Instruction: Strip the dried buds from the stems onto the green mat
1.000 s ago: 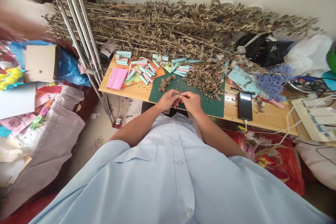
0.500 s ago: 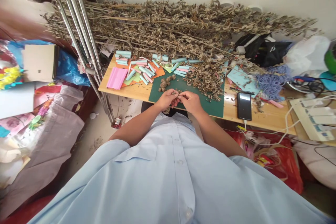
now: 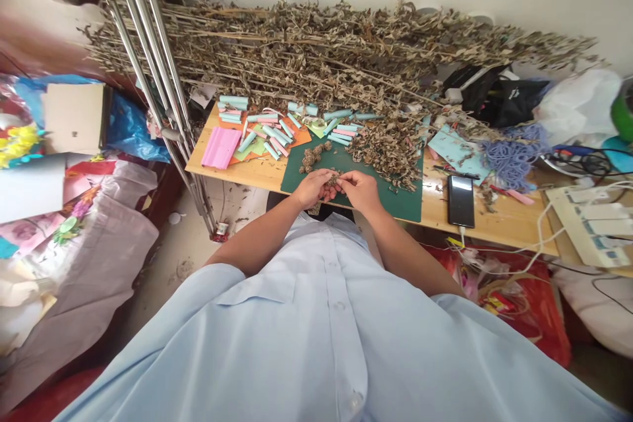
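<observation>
Over the front edge of a green cutting mat (image 3: 403, 204), my two hands meet. Between their fingers is a small clump of dried leaves (image 3: 333, 180), partly hidden. My left hand (image 3: 314, 188) is closed on it, fingers curled. From the other side, the fingertips of my right hand (image 3: 360, 190) pinch the same clump. Just beyond my left hand lie several brown crumpled leaf balls (image 3: 310, 158) on the mat. A loose heap of dried leaves (image 3: 388, 148) covers the mat's right part, beyond my right hand.
Dried leafy stalks (image 3: 297, 46) stretch along the back. Rolled blue and pink papers (image 3: 274, 132) and a pink packet (image 3: 220, 147) lie left on the wooden table (image 3: 247, 173). A plugged-in phone (image 3: 461, 201) lies right, near a power strip (image 3: 591, 224). Metal crutches (image 3: 153, 59) stand at left.
My fingers have shifted slightly around the leaf clump, and more of it shows between them now. Both hands stay in the same place over the mat's edge.
</observation>
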Motion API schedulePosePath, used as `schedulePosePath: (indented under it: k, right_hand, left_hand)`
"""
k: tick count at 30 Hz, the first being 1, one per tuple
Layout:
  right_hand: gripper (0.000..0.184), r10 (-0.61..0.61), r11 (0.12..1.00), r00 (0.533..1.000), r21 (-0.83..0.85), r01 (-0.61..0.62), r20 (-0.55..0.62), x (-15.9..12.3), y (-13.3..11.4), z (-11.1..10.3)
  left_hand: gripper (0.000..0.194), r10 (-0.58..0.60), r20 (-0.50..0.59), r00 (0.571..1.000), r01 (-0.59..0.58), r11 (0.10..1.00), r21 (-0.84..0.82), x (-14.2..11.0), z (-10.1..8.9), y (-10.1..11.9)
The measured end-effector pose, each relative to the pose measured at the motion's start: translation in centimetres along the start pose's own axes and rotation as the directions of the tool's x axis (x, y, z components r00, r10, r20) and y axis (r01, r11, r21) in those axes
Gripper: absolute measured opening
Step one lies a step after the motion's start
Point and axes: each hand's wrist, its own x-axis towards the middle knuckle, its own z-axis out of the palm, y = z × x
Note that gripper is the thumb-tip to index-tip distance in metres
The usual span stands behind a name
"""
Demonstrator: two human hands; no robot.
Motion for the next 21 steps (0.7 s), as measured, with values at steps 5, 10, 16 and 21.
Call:
schedulePosePath:
  k: [5,10,16,21]
  right_hand:
    - [0.018,-0.055,0.997,0.998,-0.053,0.055,0.011,-0.2,0.0,0.1]
    - [0.012,-0.248,0.948,0.968,-0.2,0.248,0.025,-0.5,-0.8,-0.1]
    - [0.014,-0.336,0.901,0.942,-0.283,0.328,0.021,-0.8,-1.1,0.0]
    - [0.012,-0.27,0.929,0.963,-0.264,0.258,-0.009,-0.7,-0.5,0.1]
  left_hand:
    - [0.042,0.009,-0.022,1.0,-0.008,0.998,0.056,-0.1,0.4,0.1]
    - [0.038,-0.007,-0.048,0.999,0.011,0.997,0.075,0.1,0.2,-0.1]
    - [0.04,0.015,-0.08,0.997,-0.006,0.995,0.1,0.3,0.0,-0.4]
    - [0.049,-0.024,-0.062,0.998,0.026,0.999,0.027,0.1,0.5,0.1]
